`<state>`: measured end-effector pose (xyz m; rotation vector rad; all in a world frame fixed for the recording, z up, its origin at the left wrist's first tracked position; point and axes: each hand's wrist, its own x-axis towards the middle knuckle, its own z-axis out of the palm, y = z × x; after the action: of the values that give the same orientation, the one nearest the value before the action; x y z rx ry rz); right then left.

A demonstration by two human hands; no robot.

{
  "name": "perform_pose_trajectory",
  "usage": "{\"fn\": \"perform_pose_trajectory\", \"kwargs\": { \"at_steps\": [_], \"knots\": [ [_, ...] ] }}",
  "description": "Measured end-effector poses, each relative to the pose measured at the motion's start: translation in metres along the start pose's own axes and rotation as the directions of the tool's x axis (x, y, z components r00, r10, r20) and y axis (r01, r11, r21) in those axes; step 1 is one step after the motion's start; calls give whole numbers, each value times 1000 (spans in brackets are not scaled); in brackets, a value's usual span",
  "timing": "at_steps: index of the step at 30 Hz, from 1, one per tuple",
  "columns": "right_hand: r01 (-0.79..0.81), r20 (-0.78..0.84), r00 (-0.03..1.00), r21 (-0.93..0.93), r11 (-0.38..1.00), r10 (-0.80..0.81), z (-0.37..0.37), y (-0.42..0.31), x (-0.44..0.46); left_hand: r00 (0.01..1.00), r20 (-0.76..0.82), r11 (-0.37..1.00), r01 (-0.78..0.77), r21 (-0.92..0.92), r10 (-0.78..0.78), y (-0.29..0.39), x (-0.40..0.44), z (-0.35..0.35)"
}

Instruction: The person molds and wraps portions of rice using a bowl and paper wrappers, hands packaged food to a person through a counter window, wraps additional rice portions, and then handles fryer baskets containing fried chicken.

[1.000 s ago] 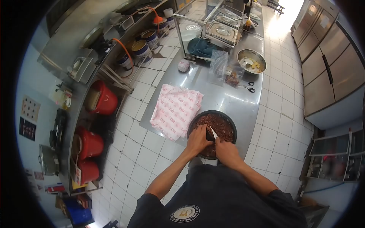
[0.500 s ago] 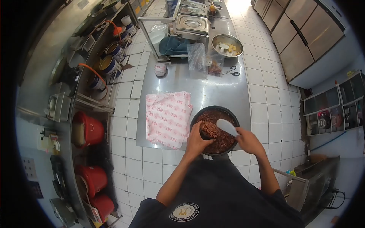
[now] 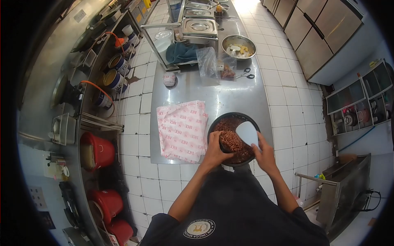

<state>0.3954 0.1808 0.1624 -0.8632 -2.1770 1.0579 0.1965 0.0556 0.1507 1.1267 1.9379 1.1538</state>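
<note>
While holding a small dark cup [image 3: 223, 149], mostly hidden, in the left hand [image 3: 215, 151], also grip a broad, smooth, white plastic paddle [image 3: 247, 133] in the right hand [image 3: 266, 155]. See a mound of reddish-brown cooked grains [image 3: 232, 142] heaped in the cup, over the black round pan [image 3: 233, 114]. Hold the left thumb and fingers spread in a C around the cup, with the fingers from eight to ten o'clock of the mound and the thumb along six. Pinch the paddle's lower end in the right hand, with the thumb laid on the near edge and the other fingers bent behind, partly out of sight. Find the blade at two o'clock of the mound, tilted, overlapping in view; cannot tell touching from hovering.

Taking the pan as the clock's centre, find a stack of white paper sheets printed in pink [image 3: 182, 133] just beside at nine, a round bundle wrapped in similar paper [image 3: 169, 79] well apart at half past ten, black-handled scissors [image 3: 249, 76] just past twelve, and a round stainless-steel bowl [image 3: 223, 46] farther off at twelve, all on the stainless-steel table [image 3: 230, 94].
</note>
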Motion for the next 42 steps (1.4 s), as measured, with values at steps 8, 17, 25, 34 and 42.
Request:
{"fn": "perform_pose_trajectory", "kwargs": {
  "at_steps": [8,17,25,34,42],
  "knots": [
    [33,178,983,-369,929,36,14,-39,-20,969,152,961,218,-169,-193,8,-1,-10],
    [-681,309,732,336,651,607,-12,-14,15,991,120,909,101,-405,-57,-11,-4,-6],
    [-226,127,970,151,962,208,29,-29,-28,982,-32,981,-186,-44,185,5,1,11],
    [-197,259,952,113,974,163,29,-16,-3,970,3,969,-245,39,245,-1,19,9],
    [-744,585,553,25,668,594,-51,-34,54,982,105,971,-173,167,157,1,13,-8]
  ]
}}
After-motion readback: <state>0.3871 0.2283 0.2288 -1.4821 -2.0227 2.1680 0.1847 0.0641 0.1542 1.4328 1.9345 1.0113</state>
